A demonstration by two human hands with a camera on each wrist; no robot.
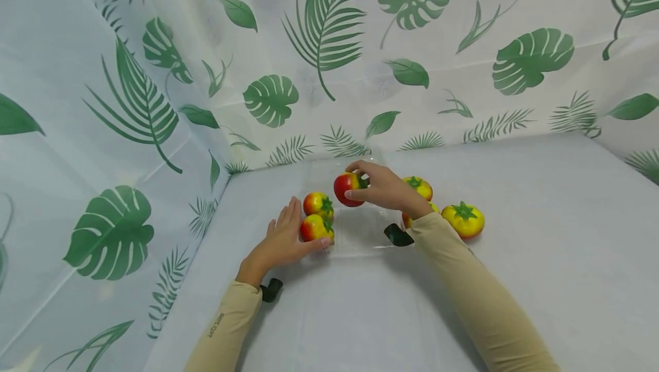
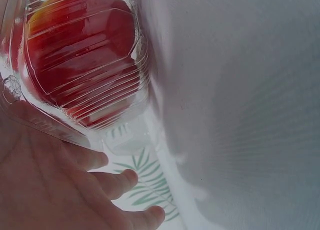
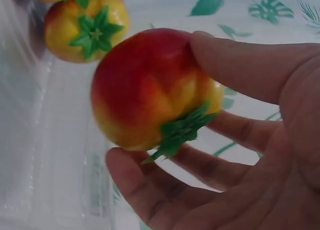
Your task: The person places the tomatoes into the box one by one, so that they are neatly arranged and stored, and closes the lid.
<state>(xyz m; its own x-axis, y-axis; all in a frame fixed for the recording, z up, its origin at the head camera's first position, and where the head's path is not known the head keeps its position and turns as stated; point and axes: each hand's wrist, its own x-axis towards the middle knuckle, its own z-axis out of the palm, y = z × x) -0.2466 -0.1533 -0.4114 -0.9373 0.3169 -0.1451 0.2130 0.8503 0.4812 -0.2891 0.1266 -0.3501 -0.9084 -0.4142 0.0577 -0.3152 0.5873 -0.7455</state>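
Note:
My right hand (image 1: pixel 378 186) holds a red-and-yellow toy tomato (image 1: pixel 347 190) with a green leafy top over a clear plastic container (image 1: pixel 360 237). In the right wrist view, thumb and fingers curl round this tomato (image 3: pixel 150 90), its leaves turned towards the palm. Two more tomatoes, a rear one (image 1: pixel 315 204) and a front one (image 1: pixel 314 228), sit in the container's left side. Against that left side my left hand (image 1: pixel 283 237) rests with fingers extended, thumb at the front. The left wrist view shows red fruit (image 2: pixel 85 55) through the ribbed clear wall (image 2: pixel 107 117).
Right of the container are a tomato at the back (image 1: pixel 418 188), one partly hidden by the right forearm (image 1: pixel 407 221), and one farther right (image 1: pixel 463 220). A pale cloth (image 1: pixel 540 246) covers the table. Leaf-patterned curtains (image 1: pixel 453 97) stand behind and at the left.

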